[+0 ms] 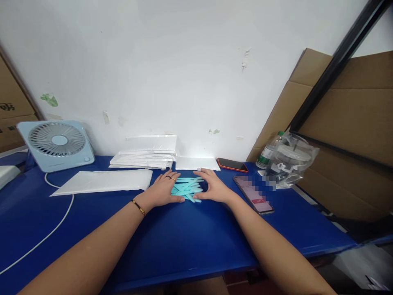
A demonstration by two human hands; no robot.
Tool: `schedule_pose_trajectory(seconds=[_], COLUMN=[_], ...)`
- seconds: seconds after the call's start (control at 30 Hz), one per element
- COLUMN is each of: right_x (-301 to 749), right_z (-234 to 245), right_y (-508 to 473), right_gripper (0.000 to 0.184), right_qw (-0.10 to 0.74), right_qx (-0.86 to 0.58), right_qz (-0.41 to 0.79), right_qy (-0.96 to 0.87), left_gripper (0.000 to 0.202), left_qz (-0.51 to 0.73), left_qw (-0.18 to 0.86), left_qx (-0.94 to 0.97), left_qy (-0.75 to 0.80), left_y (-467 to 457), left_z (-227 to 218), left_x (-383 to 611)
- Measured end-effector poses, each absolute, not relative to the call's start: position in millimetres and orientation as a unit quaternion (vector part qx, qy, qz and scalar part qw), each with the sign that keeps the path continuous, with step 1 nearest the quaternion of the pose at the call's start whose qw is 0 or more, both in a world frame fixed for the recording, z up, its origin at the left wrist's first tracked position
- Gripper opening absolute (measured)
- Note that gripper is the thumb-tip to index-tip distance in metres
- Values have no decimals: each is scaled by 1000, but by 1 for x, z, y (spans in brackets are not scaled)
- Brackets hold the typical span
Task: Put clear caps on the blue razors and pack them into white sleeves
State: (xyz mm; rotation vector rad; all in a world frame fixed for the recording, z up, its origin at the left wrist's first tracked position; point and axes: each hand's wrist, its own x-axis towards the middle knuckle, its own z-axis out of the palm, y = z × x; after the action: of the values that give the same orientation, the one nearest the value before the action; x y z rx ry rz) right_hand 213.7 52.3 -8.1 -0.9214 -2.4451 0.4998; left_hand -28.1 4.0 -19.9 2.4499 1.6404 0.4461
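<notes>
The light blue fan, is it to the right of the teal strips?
No, the fan stands to the left of the teal strips, which lie between the left hand and right hand.

Head-worn view, forward and down across the blue table

A person's two bare forearms reach forward from the lower corners of the view, the left forearm from the left and the right forearm from the right, slanting in toward each other. The left hand is back upward, its fingers angled forward and its thumb stretched toward the right hand. The right hand curves like a letter C, its thumb and fingers pointing left with a gap between. The hands face each other, near but apart.
</notes>
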Motion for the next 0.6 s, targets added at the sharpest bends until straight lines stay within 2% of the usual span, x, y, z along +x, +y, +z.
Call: schedule_pose_trajectory(seconds=[0.03, 0.1, 0.23, 0.3, 0.4, 0.6], right_x=[212, 210, 205, 201, 194, 180], right_z=[-8, -8, -5, -3, -2, -6], right_y=[51, 49, 41, 36, 30, 26], right_gripper=[93, 96, 77, 68, 49, 23], right_qw=[214, 169, 134, 123, 105, 60], right_qx=[-339, -340, -335, -334, -346, -344], right_qz=[180, 184, 150, 135, 115, 24], right_qy=[-898, -907, -920, -925, -925, -937], left_gripper=[91, 80, 45, 34, 27, 15], left_qz=[138, 128, 113, 104, 98, 59], left_qw=[86, 78, 23, 0, -36, -87], left_qx=[817, 817, 829, 835, 843, 867], left_qy=[553, 556, 547, 540, 527, 487], left_y=[4, 4, 0, -3, -6, -9], left_z=[-21, -21, -15, -12, -11, -9], left_x=[-28, -26, -17, -13, -8, 2])
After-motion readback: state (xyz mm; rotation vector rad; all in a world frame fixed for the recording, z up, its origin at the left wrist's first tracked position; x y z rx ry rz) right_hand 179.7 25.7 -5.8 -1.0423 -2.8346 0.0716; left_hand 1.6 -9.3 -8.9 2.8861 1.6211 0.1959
